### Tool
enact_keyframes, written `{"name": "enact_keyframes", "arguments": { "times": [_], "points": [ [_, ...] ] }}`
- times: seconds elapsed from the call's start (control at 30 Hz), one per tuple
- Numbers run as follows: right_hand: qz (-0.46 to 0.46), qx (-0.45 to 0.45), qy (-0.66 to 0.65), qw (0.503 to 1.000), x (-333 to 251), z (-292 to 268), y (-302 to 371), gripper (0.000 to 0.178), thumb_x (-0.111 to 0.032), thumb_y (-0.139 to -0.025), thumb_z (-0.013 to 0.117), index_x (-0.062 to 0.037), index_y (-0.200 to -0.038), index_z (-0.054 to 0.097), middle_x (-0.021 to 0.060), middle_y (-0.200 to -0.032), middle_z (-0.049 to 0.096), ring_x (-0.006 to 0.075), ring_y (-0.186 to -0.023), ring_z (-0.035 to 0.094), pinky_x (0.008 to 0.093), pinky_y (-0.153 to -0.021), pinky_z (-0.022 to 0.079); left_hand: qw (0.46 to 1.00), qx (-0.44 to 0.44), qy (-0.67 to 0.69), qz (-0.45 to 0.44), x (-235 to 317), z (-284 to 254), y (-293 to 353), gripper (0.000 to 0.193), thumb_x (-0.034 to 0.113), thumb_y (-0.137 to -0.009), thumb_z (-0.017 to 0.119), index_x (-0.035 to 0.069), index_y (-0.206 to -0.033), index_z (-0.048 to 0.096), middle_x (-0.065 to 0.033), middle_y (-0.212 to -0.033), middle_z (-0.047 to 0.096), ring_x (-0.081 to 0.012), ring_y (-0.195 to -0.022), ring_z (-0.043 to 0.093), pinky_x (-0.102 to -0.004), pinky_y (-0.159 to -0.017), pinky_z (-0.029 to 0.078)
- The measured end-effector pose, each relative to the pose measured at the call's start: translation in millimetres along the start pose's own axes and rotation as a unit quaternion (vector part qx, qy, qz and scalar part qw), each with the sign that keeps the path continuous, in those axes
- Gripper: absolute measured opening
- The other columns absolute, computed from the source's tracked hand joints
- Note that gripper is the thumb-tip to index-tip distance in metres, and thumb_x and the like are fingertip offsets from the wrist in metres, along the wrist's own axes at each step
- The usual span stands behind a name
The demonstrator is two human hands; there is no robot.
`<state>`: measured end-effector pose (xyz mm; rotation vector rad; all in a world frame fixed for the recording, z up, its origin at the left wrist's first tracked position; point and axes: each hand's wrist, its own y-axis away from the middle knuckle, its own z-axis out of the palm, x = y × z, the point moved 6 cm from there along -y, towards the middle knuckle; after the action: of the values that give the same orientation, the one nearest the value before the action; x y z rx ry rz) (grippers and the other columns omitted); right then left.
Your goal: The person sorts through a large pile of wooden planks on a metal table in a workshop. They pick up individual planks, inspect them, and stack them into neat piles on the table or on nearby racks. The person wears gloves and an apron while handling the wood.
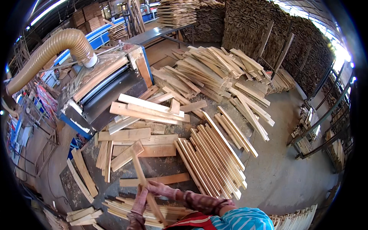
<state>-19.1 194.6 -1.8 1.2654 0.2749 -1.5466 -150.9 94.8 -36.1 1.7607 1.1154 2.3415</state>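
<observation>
A long, narrow wooden board (139, 167) stands tilted up before my body, its lower end reaching back toward my lap. My left hand (140, 200), in a pinkish glove, is closed on the board's left side. From the right, my right hand (161, 189) grips the same board near its middle, in a matching glove. Beyond the hands a single flat board (166, 179) lies on the dark worktable (111, 191). Below them are several more boards (172, 211), partly hidden by my arms. A tidy row of narrow strips (211, 161) lies to the right.
A planer-like machine (103, 92) with a ribbed tan hose (57, 48) stands at the far left. Loose boards (147, 111) lie in front of it. Behind the table is a large heap of planks (211, 69). Tall wood stacks (249, 34) line the back.
</observation>
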Motion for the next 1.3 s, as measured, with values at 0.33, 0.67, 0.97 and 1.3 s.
{"name": "enact_keyframes", "arguments": {
  "times": [0.33,0.67,0.97,1.3],
  "points": [
    [0.023,0.162,0.097,0.982,35.0,-43.7,27.3,0.043,-0.030,-0.093,0.073,0.0041,-0.118,0.068,0.0117,-0.105,0.072,0.0222,-0.093,0.070,0.0345,-0.081,0.058,0.977,-0.069,0.204,-0.012,-44.8,56.0,41.0,0.040,0.009,-0.096,0.063,0.007,-0.135,0.056,-0.0076,-0.123,0.065,-0.0200,-0.112,0.064,-0.0348,-0.092,0.055],
    [-0.118,0.238,-0.076,0.961,-4.5,-71.7,65.9,0.055,-0.030,-0.096,0.071,0.0072,-0.134,0.056,0.0117,-0.117,0.069,0.0183,-0.101,0.067,0.0312,-0.090,0.055,0.989,-0.061,0.133,0.004,-24.1,101.4,39.6,0.050,-0.003,-0.096,0.052,0.004,-0.146,0.051,-0.0112,-0.133,0.064,-0.0231,-0.113,0.066,-0.0356,-0.099,0.055],
    [0.042,0.239,0.104,0.964,5.9,-99.4,74.1,0.068,-0.035,-0.092,0.075,-0.0004,-0.139,0.041,0.0136,-0.112,0.066,0.0218,-0.100,0.068,0.0340,-0.086,0.057,0.964,-0.082,-0.253,0.008,3.8,161.1,52.6,0.073,0.002,-0.085,0.072,0.005,-0.150,0.039,-0.0115,-0.132,0.062,-0.0201,-0.121,0.060,-0.0303,-0.101,0.050],
    [-0.116,0.143,-0.131,0.974,7.9,-208.9,162.8,0.065,-0.025,-0.089,0.073,0.0034,-0.142,0.049,0.0127,-0.103,0.070,0.0211,-0.088,0.071,0.0329,-0.075,0.059,0.981,-0.171,-0.090,-0.017,-25.8,137.3,11.1,0.070,0.005,-0.093,0.065,0.001,-0.156,0.035,-0.0179,-0.146,0.055,-0.0311,-0.128,0.058,-0.0388,-0.104,0.051]
  ]
}}
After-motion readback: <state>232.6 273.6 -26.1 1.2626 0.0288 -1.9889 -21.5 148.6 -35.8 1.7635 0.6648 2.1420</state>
